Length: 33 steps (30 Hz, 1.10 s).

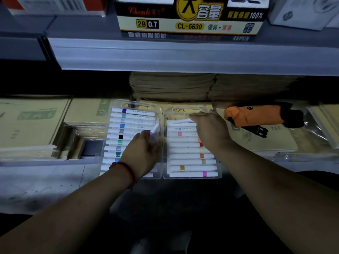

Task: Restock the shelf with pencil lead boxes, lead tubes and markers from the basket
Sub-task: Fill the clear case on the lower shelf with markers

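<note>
Two clear marker cases sit side by side on lower shelf (42, 178), head view. Left case (117, 102) holds row of white markers. Left hand (142, 154) over left case, fingers curled round pink-banded marker (155, 129), marker tilted. Right case (191, 177) touches left case. Right hand (211, 131), right of left case, pinches tilted white marker (180, 121). Pencil lead box (190, 24) on upper shelf (183, 55) above left case. Orange pouch (256, 114) farther right.

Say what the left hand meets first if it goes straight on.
Probably the right wall of the left marker case, just beyond the marker the left hand holds; height is unclear.
</note>
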Motion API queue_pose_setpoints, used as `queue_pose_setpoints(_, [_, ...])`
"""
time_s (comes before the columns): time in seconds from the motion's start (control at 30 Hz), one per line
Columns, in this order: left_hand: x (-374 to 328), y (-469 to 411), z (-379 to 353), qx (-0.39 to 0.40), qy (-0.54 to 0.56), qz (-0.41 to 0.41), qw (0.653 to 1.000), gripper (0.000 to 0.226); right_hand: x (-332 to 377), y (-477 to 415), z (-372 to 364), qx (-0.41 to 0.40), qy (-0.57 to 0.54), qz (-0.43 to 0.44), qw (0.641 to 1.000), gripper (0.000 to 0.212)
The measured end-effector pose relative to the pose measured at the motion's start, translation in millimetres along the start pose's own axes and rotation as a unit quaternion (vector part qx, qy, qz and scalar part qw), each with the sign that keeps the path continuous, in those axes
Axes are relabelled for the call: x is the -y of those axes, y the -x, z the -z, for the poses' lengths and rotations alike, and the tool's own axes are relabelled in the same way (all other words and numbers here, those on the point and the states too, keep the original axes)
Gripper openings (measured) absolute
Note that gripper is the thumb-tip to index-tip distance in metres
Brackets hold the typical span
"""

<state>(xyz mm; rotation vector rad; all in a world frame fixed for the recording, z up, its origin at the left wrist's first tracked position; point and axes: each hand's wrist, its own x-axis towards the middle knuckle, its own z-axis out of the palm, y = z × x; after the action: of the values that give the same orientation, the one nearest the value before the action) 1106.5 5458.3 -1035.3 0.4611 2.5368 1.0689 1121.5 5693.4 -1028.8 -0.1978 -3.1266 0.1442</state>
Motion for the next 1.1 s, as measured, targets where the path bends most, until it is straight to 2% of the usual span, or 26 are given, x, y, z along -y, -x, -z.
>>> queue_pose_setpoints(0.23, [3,1,-2,0.012,-0.066,-0.051,0.996,0.018,9,0,0,0.076,0.135,-0.003,0.988,0.046])
queue_pose_setpoints(0.4, [-4,7,4,0.01,-0.047,-0.049,0.998,0.022,18,5,-8,0.158,0.098,-0.019,0.982,0.064])
queue_pose_setpoints(0.53, [-9,8,3,-0.002,-0.018,-0.033,0.999,0.019,10,13,-13,0.198,0.061,0.013,0.978,0.072])
queue_pose_setpoints(0.6, [-14,8,3,-0.002,-0.019,-0.036,0.999,0.022,3,15,-7,0.188,-0.02,0.017,0.982,0.068])
queue_pose_setpoints(0.7, [-16,6,2,-0.006,-0.039,-0.09,0.995,0.018,13,19,6,0.07,-0.17,0.011,0.983,0.053])
queue_pose_setpoints(0.77, [-17,3,0,-0.013,-0.063,-0.128,0.99,0.031,29,25,16,0.019,-0.292,0.0,0.956,0.043])
queue_pose_setpoints(0.83, [-17,2,-2,-0.032,-0.091,-0.146,0.985,0.039,40,29,23,0.026,-0.388,0.0,0.921,0.033])
queue_pose_setpoints(0.93, [-15,0,-4,-0.049,-0.089,-0.127,0.987,0.048,37,29,27,0.047,-0.407,0.014,0.912,0.014])
queue_pose_setpoints(1.1, [-19,-1,-5,-0.046,-0.107,-0.123,0.986,0.037,18,25,23,0.079,-0.243,0.094,0.962,0.019])
